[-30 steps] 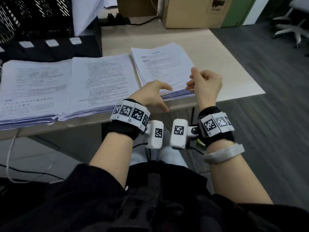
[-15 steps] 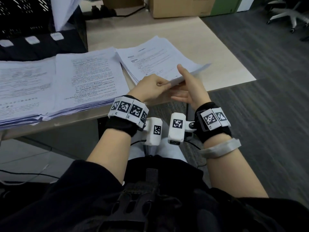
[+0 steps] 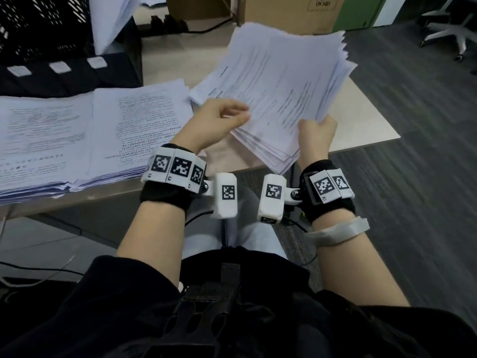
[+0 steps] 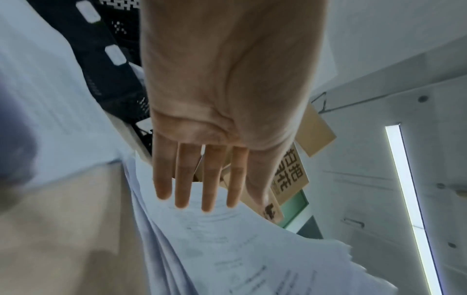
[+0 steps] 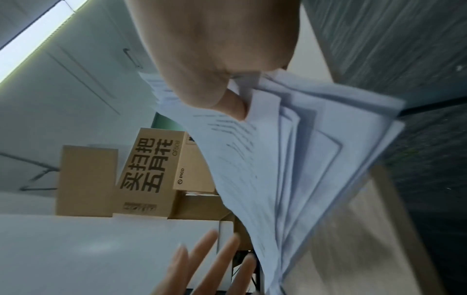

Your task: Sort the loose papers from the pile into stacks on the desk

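Mid-lift of the sheaf of papers point(image 3: 278, 99), raised tilted over the table point(image 3: 361, 117) corner. Right hand point(image 3: 316, 135) fingers pinching its near edge; left hand point(image 3: 222, 117) fingers straight, holding nothing. Next, probably: squaring, then setting beside the 2 stacks point(image 3: 90, 130).

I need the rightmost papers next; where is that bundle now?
In the head view, the bundle is lifted off the desk at right, gripped by the right hand.
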